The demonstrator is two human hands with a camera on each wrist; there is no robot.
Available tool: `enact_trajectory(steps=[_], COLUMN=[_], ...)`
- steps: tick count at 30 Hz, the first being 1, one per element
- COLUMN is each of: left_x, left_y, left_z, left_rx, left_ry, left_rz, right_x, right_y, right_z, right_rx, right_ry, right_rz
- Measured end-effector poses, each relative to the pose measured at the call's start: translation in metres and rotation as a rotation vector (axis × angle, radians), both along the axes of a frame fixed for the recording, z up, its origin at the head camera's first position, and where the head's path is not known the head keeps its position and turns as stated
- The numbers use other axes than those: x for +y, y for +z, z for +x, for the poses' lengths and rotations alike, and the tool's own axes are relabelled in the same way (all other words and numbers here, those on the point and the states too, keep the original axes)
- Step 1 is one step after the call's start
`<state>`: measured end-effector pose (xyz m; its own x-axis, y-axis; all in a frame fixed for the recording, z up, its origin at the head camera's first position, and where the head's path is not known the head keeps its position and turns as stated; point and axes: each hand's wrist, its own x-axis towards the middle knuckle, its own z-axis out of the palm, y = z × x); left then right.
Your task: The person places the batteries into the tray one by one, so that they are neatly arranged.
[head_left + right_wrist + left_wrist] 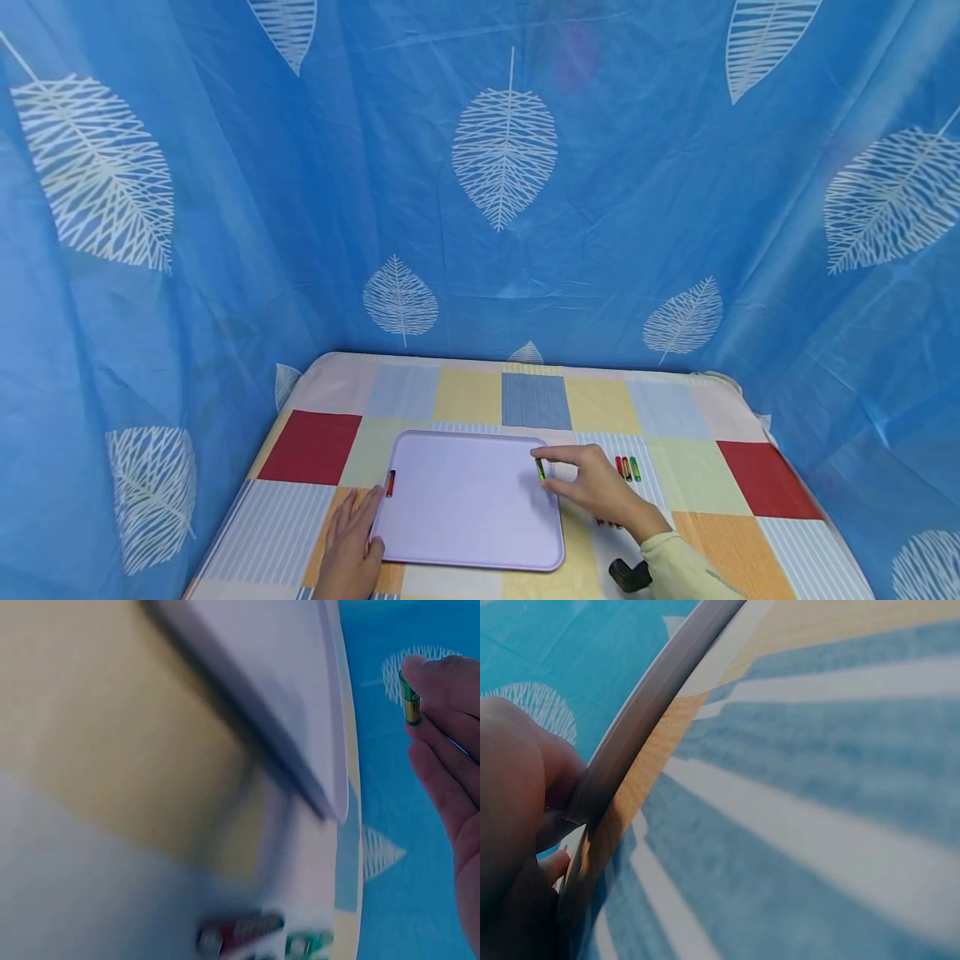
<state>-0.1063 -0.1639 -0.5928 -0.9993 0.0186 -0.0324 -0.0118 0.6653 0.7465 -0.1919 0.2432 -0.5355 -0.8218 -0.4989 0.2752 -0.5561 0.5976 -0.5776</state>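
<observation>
A light purple tray lies on the table, with a red and black battery inside it along the left edge. My left hand rests at the tray's lower left side, fingers extended; in the left wrist view the hand touches the rim. Over the tray's right edge, my right hand pinches a green and gold battery between thumb and fingertips. That battery stands nearly upright in the right wrist view, held above the surface.
Right of the tray lie red batteries and a green battery in a row. More red batteries lie partly hidden under my right forearm. A black object sits by the right sleeve. Blue leaf-patterned curtains surround the checkered tablecloth.
</observation>
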Motion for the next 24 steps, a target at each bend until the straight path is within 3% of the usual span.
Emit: enact_trajectory(steps=[11,18,24], left_x=[-0.002,-0.002,-0.001], left_y=[-0.004,-0.005,-0.004], left_z=[0.000,0.001,0.002], left_rx=[0.043,0.075,0.061], left_ry=[-0.014,-0.007,-0.003], left_rz=[-0.011,-0.012,-0.011], right_x=[-0.046,-0.072,-0.090], right_y=[0.001,-0.004,-0.007], right_z=[-0.014,-0.020,-0.022], right_rx=[0.004,0.005,-0.025], right_ry=[0.108,0.137,0.152], right_rz=[-0.054,-0.070,-0.082])
